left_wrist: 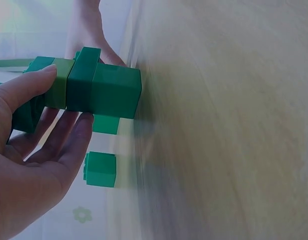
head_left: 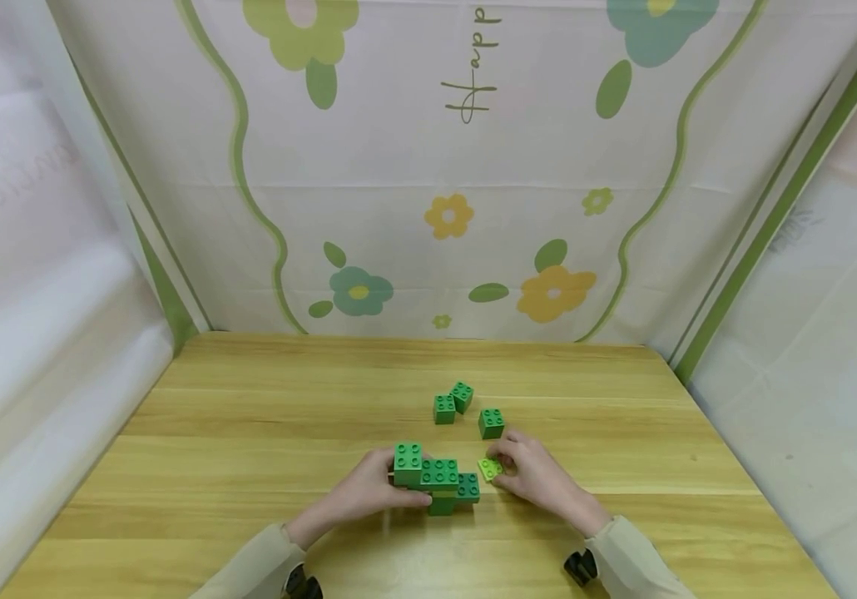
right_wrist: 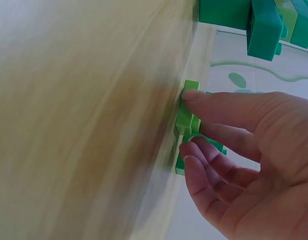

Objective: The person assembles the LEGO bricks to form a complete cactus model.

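Note:
My left hand grips a built piece of green toy building blocks, thumb on the near side and fingers on the far side. In the left wrist view this block build shows a lime-green layer between darker green blocks. To its right, my right hand pinches a thin lime-green block with studs on top. The right wrist view has the thumb on one side of that lime block, low over the wooden table; the other fingers are curled below.
Beyond the hands, three loose green blocks stand on the wooden table: one green block close past the right fingertips, plus a pair, a front block and a rear block. Flower-printed cloth hangs behind the table.

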`<action>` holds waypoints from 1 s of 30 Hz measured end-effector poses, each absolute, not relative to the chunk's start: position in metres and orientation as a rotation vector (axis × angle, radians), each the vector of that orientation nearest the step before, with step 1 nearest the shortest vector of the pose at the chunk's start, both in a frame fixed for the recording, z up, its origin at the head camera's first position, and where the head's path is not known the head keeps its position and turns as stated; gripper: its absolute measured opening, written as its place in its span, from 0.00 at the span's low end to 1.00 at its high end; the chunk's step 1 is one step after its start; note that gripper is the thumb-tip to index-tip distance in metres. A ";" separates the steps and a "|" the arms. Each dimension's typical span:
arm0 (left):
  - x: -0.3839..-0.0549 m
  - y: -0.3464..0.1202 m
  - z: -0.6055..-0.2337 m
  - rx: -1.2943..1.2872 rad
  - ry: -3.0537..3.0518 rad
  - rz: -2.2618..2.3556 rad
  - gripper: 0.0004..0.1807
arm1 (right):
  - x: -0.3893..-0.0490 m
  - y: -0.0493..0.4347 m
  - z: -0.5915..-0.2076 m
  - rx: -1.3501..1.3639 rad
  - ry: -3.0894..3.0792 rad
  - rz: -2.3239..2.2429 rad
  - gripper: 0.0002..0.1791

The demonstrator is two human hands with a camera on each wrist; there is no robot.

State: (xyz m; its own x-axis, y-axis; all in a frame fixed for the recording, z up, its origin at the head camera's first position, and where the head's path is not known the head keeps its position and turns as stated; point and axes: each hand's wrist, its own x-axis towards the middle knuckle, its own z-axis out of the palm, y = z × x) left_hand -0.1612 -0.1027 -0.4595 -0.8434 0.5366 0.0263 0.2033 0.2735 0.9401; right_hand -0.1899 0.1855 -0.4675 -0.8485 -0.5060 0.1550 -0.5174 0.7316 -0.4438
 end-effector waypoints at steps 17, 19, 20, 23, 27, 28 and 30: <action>-0.165 -0.101 -0.463 0.682 2.237 1.582 0.24 | -0.187 0.187 -0.467 0.878 -2.891 0.796 0.15; -0.165 -0.100 -0.464 0.688 2.238 1.581 0.23 | -0.187 0.187 -0.466 0.882 -2.877 0.802 0.15; -0.166 -0.100 -0.464 0.689 2.243 1.578 0.23 | -0.186 0.188 -0.466 0.883 -2.871 0.803 0.16; -0.166 -0.099 -0.466 0.684 2.246 1.586 0.23 | -0.185 0.188 -0.463 0.887 -2.856 0.799 0.16; -0.166 -0.096 -0.469 0.669 2.244 1.604 0.23 | -0.182 0.187 -0.458 0.889 -2.850 0.800 0.16; -0.166 -0.096 -0.469 0.666 2.243 1.609 0.22 | -0.181 0.187 -0.456 0.889 -2.848 0.803 0.16; -0.165 -0.095 -0.470 0.657 2.242 1.615 0.22 | -0.180 0.186 -0.453 0.894 -2.839 0.806 0.16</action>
